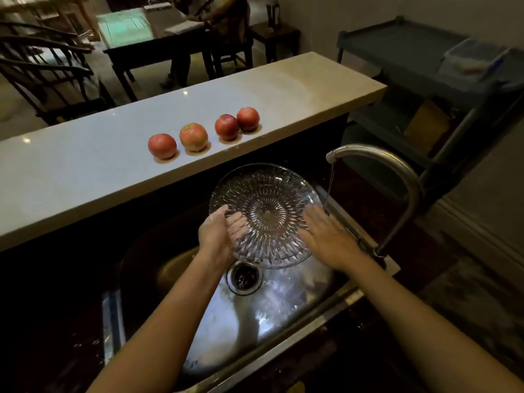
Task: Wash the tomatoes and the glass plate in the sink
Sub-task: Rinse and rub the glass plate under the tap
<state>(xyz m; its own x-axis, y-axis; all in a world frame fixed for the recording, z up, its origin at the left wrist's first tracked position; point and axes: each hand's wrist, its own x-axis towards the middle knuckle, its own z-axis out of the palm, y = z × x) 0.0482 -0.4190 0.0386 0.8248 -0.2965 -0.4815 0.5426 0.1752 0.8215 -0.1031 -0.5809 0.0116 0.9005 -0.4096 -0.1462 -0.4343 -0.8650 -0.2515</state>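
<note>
A cut-glass plate (266, 202) is held tilted above the steel sink (283, 302). My left hand (215, 234) grips its left rim, fingers showing through the glass from beneath. My right hand (326, 234) lies flat against its right side, fingers spread on the glass. Several red tomatoes (193, 136) stand in a row on the white counter (85, 171) behind the sink, each in a small wet patch. A thin stream of water falls from the curved faucet (377, 158), just right of the plate's rim.
The sink drain (244, 277) lies below the plate. A dark cart (425, 69) with a plastic tub stands at the right. Beyond the counter a person sits at a dark table (147, 38), with wooden chairs to the left.
</note>
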